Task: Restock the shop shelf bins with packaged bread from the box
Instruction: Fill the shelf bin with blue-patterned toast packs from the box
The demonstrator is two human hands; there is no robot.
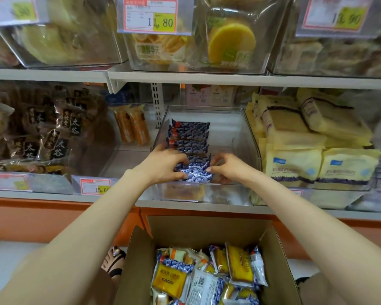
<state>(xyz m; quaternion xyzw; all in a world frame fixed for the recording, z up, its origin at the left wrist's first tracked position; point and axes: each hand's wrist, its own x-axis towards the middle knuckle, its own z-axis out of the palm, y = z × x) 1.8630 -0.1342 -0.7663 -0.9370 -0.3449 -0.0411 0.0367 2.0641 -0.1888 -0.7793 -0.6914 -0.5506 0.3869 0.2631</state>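
A clear plastic bin (250, 137) stands on the middle shelf, holding a row of blue blueberry-print bread packs (190, 133) lined up from back to front. At the bin's front, my left hand (163, 165) and my right hand (230, 167) both grip the ends of the nearest blue bread pack (195, 170), which lies just inside the front wall. Below, an open cardboard box (207, 230) holds several more bread packs (207, 278) in yellow and blue wrappers.
Neighbouring bins hold brown packs (46, 133) at left, orange packs (132, 128) beside the bin, and yellow cake packs (312, 146) at right. Upper shelf bins (191, 40) with price tags hang overhead. A sandalled foot (113, 260) is left of the box.
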